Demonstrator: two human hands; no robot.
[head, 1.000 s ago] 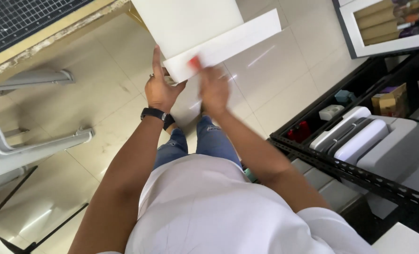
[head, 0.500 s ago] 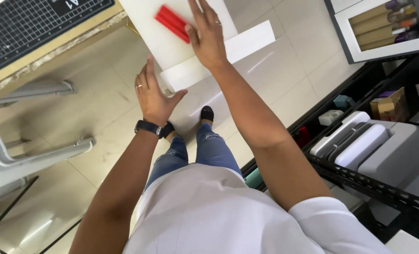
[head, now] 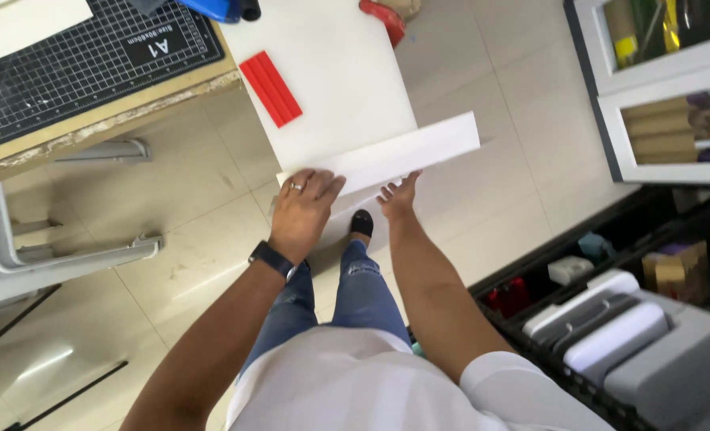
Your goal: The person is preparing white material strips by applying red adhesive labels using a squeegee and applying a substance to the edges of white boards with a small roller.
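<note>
A large white board point(head: 331, 80) lies over the edge of the workbench, with a narrow white strip point(head: 403, 152) folded along its near edge. My left hand point(head: 303, 207), with a ring and a black wristwatch, presses flat on the left end of that strip. My right hand point(head: 399, 195) touches the strip's underside edge near its middle, fingers spread. A red flat tool point(head: 270, 88) rests on the board, apart from both hands.
A black cutting mat point(head: 68, 64) covers the wooden workbench at top left. A grey metal stool frame point(head: 60, 247) stands on the tiled floor at left. Black shelving point(head: 610, 319) with grey and white cases sits at right, below a white cabinet point(head: 658, 96).
My right hand left the red tool on the board and came down to the folded strip. My left hand moved up onto the strip. The view tilted up toward the bench.
</note>
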